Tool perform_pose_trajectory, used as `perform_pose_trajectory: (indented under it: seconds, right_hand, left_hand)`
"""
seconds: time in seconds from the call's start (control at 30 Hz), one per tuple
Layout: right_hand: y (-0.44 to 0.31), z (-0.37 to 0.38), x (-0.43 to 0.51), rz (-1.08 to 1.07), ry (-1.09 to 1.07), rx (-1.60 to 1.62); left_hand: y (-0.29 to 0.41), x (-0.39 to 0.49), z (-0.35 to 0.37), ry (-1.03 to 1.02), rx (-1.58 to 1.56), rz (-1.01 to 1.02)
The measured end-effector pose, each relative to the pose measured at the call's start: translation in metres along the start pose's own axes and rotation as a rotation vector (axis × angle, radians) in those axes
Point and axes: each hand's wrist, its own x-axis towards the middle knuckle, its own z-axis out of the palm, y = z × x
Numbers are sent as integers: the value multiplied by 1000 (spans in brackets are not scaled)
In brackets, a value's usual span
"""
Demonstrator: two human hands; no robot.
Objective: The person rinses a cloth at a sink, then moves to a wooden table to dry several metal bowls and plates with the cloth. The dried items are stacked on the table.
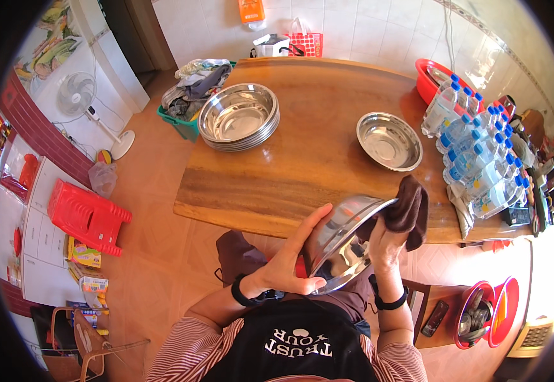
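Note:
My left hand (290, 258) grips a shiny stainless steel basin (339, 229) by its left side, with the thumb on the near rim. The basin is tilted on edge above my lap, at the front edge of the wooden table (305, 186). In my right hand (386, 243) is a dark brown cloth (408, 207), held against the basin's right rim and inside. Part of the cloth hangs over that rim. A stack of several steel basins (238, 119) stands on the table's left side. One separate steel basin (389, 142) sits upright further right.
Several water bottles with blue caps (473, 148) crowd the table's right side, beside a red plastic basin (427, 86). A green basket of clothes (181, 125) adjoins the table's left edge. At lower right, a wooden stool (429, 305) bears a phone (435, 318) and a red bowl (463, 329).

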Motion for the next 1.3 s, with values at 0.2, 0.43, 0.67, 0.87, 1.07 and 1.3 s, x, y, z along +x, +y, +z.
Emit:
perform_pose_trajectory:
  seconds: [0.2, 0.43, 0.67, 0.87, 1.07, 1.3]
  right_hand:
    - [-25, 0, -39, -147, -543, 189]
    - [-79, -9, -30, -253, -781, 380]
    - [-66, -16, 7, -551, -916, 168]
    - [-39, -11, 38, -684, -704, -411]
    - [-44, 8, 20, -523, -645, -334]
    - [-52, 7, -11, -241, -1026, 469]
  left_hand:
    - [-27, 12, 14, 190, -167, 94]
    - [-31, 14, -5, 295, -254, 148]
    - [12, 8, -31, 371, -280, 36]
    - [22, 11, -29, 305, -210, -82]
    - [-4, 11, -21, 376, -234, 26]
    - [-15, 6, -35, 615, -282, 35]
